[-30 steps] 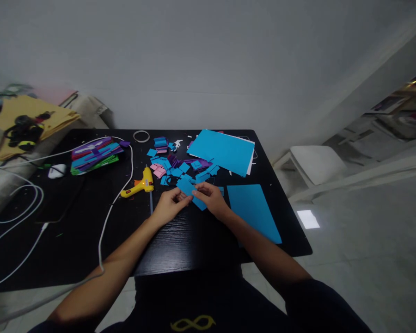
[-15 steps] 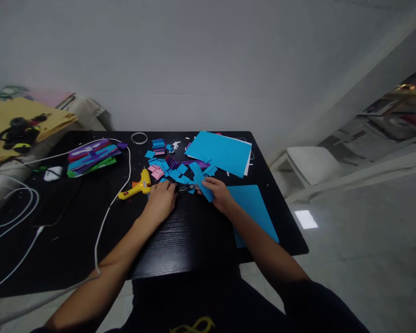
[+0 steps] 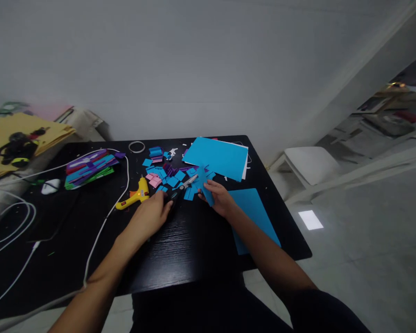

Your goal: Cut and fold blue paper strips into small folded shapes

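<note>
My left hand (image 3: 153, 212) is closed round the dark handles of a pair of scissors (image 3: 188, 181). Their blades point right, towards the blue paper strip (image 3: 207, 193) that my right hand (image 3: 220, 198) pinches between thumb and fingers. Whether the blades touch the strip I cannot tell. Below and behind the blades lie loose blue paper pieces (image 3: 175, 178), with pink pieces (image 3: 155, 180) and purple ones among them. Just left of my left hand rests a yellow glue gun (image 3: 135, 195). Under my right forearm lies a blue sheet (image 3: 254, 215).
Blue and white sheets (image 3: 217, 156) lie at the back right of the black table (image 3: 180, 259). A bundle of coloured strips (image 3: 92, 169) sits at the left. A white cable (image 3: 102, 231) runs across my left forearm. A white stool (image 3: 310, 164) stands to the right.
The scissors, mostly hidden under my left hand before, now show in its grip with blades towards the strip. My left hand has drawn slightly back and left. My right hand still holds the strip.
</note>
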Motion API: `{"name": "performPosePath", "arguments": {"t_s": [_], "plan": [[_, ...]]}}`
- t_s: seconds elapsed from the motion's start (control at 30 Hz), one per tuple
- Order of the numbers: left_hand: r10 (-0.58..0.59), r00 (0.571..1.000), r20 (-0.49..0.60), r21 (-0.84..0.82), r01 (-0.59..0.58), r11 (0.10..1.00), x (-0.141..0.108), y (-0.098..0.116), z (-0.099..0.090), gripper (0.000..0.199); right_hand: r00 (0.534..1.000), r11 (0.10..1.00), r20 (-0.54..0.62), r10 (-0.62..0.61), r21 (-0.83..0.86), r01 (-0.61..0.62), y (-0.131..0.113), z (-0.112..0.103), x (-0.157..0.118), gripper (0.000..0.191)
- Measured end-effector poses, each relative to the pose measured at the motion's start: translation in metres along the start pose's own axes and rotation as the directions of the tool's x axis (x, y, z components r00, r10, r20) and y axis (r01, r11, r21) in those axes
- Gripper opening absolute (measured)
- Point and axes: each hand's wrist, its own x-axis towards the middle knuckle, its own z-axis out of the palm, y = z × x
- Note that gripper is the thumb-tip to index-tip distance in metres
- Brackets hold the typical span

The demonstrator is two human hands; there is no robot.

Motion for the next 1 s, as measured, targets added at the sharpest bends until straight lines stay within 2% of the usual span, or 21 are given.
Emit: {"name": "performPosePath", "arguments": {"t_s": [0.13, 0.3, 0.4, 0.63, 1.0], "plan": [[-0.020, 0.999, -0.036, -0.237, 0.011, 0.972, -0.013, -0.013, -0.005, 0.035, 0.998, 0.997, -0.012, -0.062, -0.047, 0.061, 0.005, 0.001, 0.000, 0.030], [-0.051, 0.999, -0.009, -0.299, 0.046, 0.953, -0.027, -0.017, -0.007, 0.046, 0.992, 0.989, -0.019, -0.125, -0.082, 0.123, 0.009, 0.001, -0.001, 0.035], [-0.005, 1.000, 0.027, -0.324, 0.013, 0.946, -0.033, -0.018, -0.006, 0.043, 0.989, 0.986, -0.037, -0.145, -0.088, 0.142, 0.010, 0.001, -0.002, 0.037], [-0.012, 1.000, -0.028, -0.233, 0.005, 0.972, -0.042, -0.014, -0.005, 0.047, 0.983, 0.985, -0.076, -0.165, -0.065, 0.160, 0.008, 0.007, -0.005, 0.043], [-0.001, 0.995, 0.099, -0.007, 0.002, 1.000, -0.040, -0.005, -0.011, 0.037, 0.981, 0.960, 0.000, -0.196, -0.205, 0.192, 0.012, 0.008, -0.010, 0.037]]}}
